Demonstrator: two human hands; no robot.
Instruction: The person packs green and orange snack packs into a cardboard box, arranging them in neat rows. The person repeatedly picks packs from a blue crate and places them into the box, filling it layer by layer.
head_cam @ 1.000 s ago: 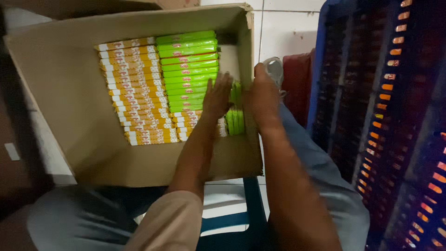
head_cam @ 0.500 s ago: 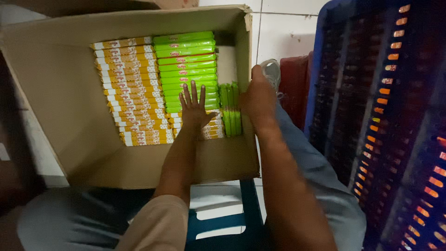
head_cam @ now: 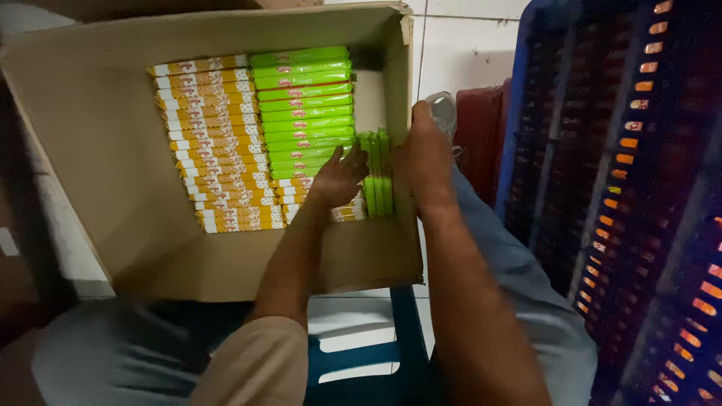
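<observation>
Since the earlier frame, left hand (head_cam: 340,178) has closed beside upright green packs (head_cam: 377,174); right hand (head_cam: 425,162) clasps the carton wall (head_cam: 402,113). Packs, merely touched, may topple.

Beige short sleeve (head_cam: 252,361), grey trousers (head_cam: 526,301), bare forearms.

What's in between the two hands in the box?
In the head view, green packets standing on edge lie between the left hand and right hand.
</observation>
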